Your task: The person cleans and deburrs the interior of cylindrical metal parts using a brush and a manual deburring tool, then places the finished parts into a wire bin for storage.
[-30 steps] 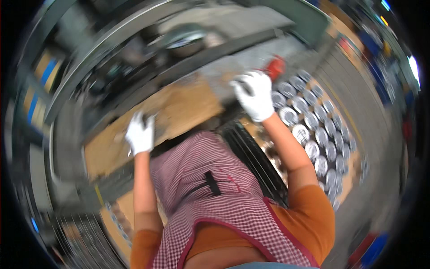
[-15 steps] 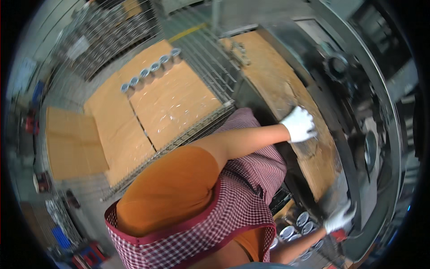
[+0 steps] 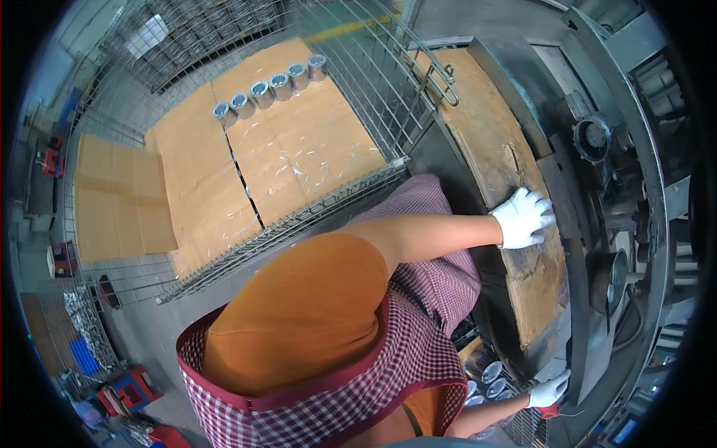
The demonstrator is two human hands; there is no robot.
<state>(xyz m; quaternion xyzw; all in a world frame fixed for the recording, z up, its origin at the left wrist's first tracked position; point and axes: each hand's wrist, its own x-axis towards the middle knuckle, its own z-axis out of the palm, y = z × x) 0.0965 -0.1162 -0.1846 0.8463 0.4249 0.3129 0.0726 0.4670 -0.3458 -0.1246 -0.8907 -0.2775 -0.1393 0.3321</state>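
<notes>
My left hand (image 3: 525, 218), in a white glove, lies on a worn cardboard sheet (image 3: 489, 134) that covers the bench to my right. Its fingers are spread and nothing shows in its grasp. Lower right, my right hand (image 3: 549, 390), also white-gloved, is by the corner of the dark metal machine (image 3: 586, 336), just above a small red part (image 3: 549, 411). Its fingers look stretched out and I see no object held in them. Several metal cylinders (image 3: 491, 372) with patterned round ends sit in a wire basket (image 3: 526, 425) beside my right forearm.
A wire cage (image 3: 284, 257) lined with cardboard (image 3: 306, 149) stands to the left, a row of several metal cylinders (image 3: 280, 86) at its far side. Behind it is a stack of more cylinders (image 3: 209, 33). A round ribbed part (image 3: 592, 139) is on the machine.
The whole view has shifted with my head. My left hand remains on the cardboard. The fingers of my right hand, spread wide before, now lie closer together near the machine's corner.
</notes>
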